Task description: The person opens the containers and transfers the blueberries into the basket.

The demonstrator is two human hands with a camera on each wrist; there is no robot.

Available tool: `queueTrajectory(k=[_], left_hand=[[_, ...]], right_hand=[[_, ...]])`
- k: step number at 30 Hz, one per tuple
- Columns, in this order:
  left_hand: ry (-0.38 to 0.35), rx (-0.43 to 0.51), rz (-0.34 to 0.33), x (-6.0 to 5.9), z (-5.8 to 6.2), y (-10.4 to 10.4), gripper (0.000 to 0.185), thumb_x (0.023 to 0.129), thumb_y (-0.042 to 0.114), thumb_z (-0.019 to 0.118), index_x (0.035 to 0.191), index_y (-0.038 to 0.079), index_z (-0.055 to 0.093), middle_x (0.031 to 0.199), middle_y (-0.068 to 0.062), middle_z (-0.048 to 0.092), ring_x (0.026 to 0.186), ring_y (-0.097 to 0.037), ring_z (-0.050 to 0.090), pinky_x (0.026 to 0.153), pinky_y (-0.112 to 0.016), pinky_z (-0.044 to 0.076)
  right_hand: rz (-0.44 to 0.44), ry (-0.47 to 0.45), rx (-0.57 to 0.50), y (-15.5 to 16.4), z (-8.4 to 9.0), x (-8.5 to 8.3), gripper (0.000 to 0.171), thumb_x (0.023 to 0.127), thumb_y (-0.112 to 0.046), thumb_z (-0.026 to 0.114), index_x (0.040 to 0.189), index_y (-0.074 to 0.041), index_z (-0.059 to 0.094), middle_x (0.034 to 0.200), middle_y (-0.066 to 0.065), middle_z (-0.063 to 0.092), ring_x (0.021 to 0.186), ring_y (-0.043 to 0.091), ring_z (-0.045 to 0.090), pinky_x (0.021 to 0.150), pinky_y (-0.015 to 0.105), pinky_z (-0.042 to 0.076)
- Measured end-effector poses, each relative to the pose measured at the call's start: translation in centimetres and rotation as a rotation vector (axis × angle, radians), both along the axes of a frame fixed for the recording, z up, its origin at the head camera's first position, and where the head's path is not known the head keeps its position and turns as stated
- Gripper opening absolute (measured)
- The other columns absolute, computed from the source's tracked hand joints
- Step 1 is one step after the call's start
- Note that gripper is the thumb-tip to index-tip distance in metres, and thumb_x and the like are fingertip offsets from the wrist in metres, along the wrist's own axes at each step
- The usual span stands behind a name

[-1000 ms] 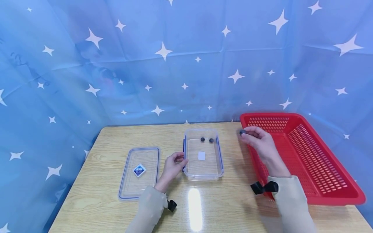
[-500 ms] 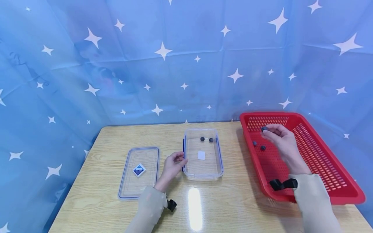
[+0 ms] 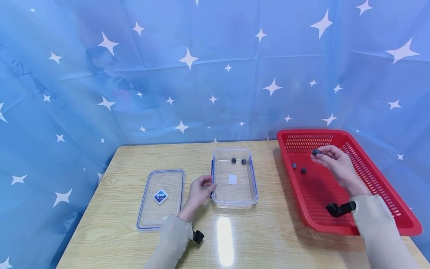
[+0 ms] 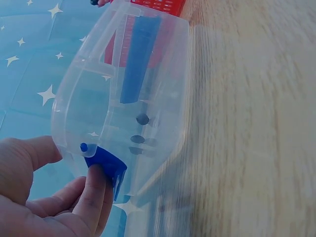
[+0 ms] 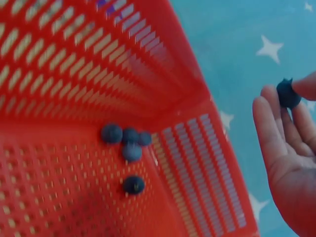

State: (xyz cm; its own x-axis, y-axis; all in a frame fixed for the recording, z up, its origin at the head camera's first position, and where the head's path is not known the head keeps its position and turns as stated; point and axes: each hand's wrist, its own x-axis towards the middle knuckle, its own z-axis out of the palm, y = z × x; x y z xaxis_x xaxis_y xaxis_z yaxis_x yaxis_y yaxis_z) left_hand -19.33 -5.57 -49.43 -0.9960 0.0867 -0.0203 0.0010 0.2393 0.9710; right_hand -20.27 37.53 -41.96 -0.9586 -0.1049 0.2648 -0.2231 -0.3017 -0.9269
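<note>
A: Starting at the far left, what lies outboard of the left hand (image 3: 199,191)?

B: A flat, clear rectangular plastic lid (image 3: 161,198) with a blue rim and a diamond-shaped label, lying on the pale wood-grain table (image 3: 111,224) just to the left of that hand.

A: And the left hand itself?

B: Its fingers are curled onto the blue latch (image 4: 105,165) at the near left side of the clear rectangular plastic box (image 3: 234,178). In the left wrist view a fingertip (image 4: 96,180) presses on the latch, so the hand grips the box's edge. Two small dark round blueberries (image 3: 238,161) sit at the box's far end, well beyond that hand.

A: Moving right?

B: The right hand (image 3: 336,164) is held over the red perforated plastic basket (image 3: 379,201), above its floor. It pinches one dark blueberry (image 3: 315,152) between thumb and fingertips; the right wrist view shows the berry (image 5: 288,94) at the fingertips, the other fingers loosely bent.

A: Anything under that hand?

B: More loose blueberries (image 5: 126,143) lie on the basket floor near its far left corner, to the left of and below the right hand, apart from it. Behind everything hangs a blue cloth backdrop (image 3: 215,67) printed with white stars.
</note>
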Motion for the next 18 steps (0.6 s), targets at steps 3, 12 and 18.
queueTrajectory(k=[3, 12, 18], left_hand=[[-0.009, 0.001, 0.003, 0.0, 0.1, 0.0, 0.035, 0.084, 0.008, 0.068, 0.114, -0.006, 0.059, 0.098, -0.014, 0.064, 0.094, -0.026, 0.061, 0.078, -0.028, 0.052], [-0.009, -0.009, 0.003, 0.0, 0.1, 0.0, 0.035, 0.084, 0.009, 0.068, 0.115, -0.005, 0.059, 0.099, -0.014, 0.064, 0.094, -0.027, 0.061, 0.08, -0.031, 0.052], [0.0, -0.005, 0.001, 0.1, 0.1, 0.1, 0.035, 0.084, 0.008, 0.068, 0.115, -0.006, 0.059, 0.099, -0.015, 0.064, 0.094, -0.027, 0.061, 0.079, -0.031, 0.052]], right_hand=[[0.057, 0.004, -0.029, 0.8, -0.4, -0.2, 0.024, 0.094, 0.013, 0.038, 0.107, 0.006, 0.057, 0.098, 0.012, 0.067, 0.089, 0.021, 0.068, 0.079, 0.028, 0.054], [0.229, -0.036, 0.037, 3.0, -1.4, -0.7, 0.034, 0.094, 0.017, 0.031, 0.111, 0.008, 0.059, 0.103, 0.013, 0.066, 0.095, 0.021, 0.066, 0.082, 0.029, 0.053], [0.281, -0.074, 0.116, 3.9, -2.0, -0.6, 0.032, 0.094, 0.017, 0.032, 0.11, 0.006, 0.057, 0.103, 0.012, 0.067, 0.097, 0.019, 0.066, 0.081, 0.028, 0.053]])
